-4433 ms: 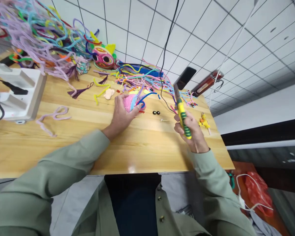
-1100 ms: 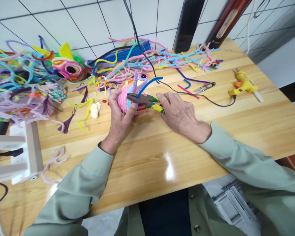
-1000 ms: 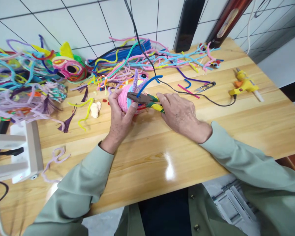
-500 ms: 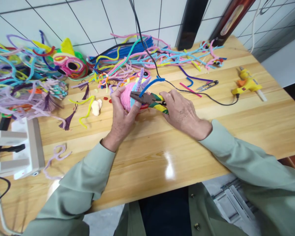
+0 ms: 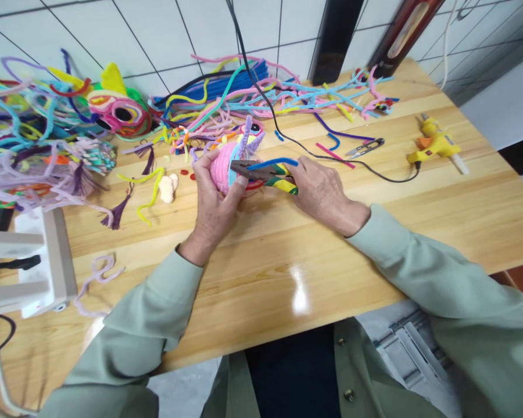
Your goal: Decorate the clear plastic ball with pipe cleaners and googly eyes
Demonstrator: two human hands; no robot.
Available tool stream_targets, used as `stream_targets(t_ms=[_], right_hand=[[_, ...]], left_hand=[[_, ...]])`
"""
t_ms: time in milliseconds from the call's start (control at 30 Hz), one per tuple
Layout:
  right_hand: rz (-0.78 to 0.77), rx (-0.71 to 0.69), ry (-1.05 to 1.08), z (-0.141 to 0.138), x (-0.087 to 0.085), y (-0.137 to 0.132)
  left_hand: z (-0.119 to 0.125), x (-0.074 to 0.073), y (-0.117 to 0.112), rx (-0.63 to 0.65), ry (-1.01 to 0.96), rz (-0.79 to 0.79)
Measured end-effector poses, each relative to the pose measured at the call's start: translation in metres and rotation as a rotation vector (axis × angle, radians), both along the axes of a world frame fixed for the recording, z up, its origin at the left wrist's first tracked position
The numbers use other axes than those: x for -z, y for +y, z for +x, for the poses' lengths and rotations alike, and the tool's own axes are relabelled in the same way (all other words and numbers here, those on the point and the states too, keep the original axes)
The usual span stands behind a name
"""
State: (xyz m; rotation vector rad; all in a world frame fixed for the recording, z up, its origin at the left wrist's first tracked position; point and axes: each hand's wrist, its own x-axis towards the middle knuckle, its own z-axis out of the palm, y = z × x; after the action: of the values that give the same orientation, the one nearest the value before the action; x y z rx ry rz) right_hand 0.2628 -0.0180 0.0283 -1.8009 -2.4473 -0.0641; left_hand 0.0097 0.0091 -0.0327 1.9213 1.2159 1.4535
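Observation:
My left hand [image 5: 215, 197] is wrapped round a pink pipe-cleaner figure [image 5: 221, 169], thumb in front, with light-blue and lilac parts on its right side. In my right hand [image 5: 322, 191] are pliers [image 5: 283, 177] with green and yellow handles. Their dark jaws lie against the figure's right side, by my left thumb. A blue pipe cleaner [image 5: 273, 163] runs from the jaws along the top of the pliers toward my right hand. Whether the jaws are closed on it, I cannot make out. Behind the figure shows a pink piece with a black eye [image 5: 255, 127].
Bundles of pipe cleaners [image 5: 39, 128] and a fish-like figure [image 5: 121, 115] lie along the tiled wall. To the right are thread snips [image 5: 366, 148] and a yellow glue gun [image 5: 433, 145], its black cord crossing the table. A power strip [image 5: 54, 261] stands at left.
The blue pipe cleaner has swung down from slanting upward to nearly level over the pliers. A short blue piece now shows on the table behind. Both hands keep their grip.

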Motion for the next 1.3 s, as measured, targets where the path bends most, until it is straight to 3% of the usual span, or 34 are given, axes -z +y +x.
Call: stream_targets(t_ms=[200,333,433,700,833,967,1133,1200,1300], right_hand=[[0.001,-0.044,0.047,-0.002,0.002,0.003],[0.124,-0.092,0.087,0.002,0.001,0.003],[0.205,-0.053,0.095,0.007,-0.001,0.002],[0.183,-0.012,0.17,0.009,0.006,0.001],[0.177,0.024,0.156,0.017,-0.005,-0.005],[0.168,0.078,0.151,0.048,-0.032,-0.028],[0.211,0.246,0.136,0.116,-0.07,-0.059],[0.126,0.265,0.163,0.15,-0.074,-0.06],[-0.007,0.22,0.281,0.195,-0.066,-0.049]], left_hand=[[0.0,0.004,0.002,0.008,-0.016,0.02],[0.0,0.005,0.003,-0.012,-0.008,0.012],[0.001,0.005,0.002,-0.011,-0.003,0.02],[0.002,0.005,0.001,-0.026,0.003,0.033],[0.004,0.004,0.001,-0.032,-0.016,0.003],[0.005,0.004,0.002,-0.043,-0.023,-0.018],[0.004,0.008,0.005,-0.041,-0.043,-0.033],[0.004,0.009,0.006,-0.04,-0.051,-0.034],[0.003,0.01,0.006,-0.037,-0.07,-0.027]])
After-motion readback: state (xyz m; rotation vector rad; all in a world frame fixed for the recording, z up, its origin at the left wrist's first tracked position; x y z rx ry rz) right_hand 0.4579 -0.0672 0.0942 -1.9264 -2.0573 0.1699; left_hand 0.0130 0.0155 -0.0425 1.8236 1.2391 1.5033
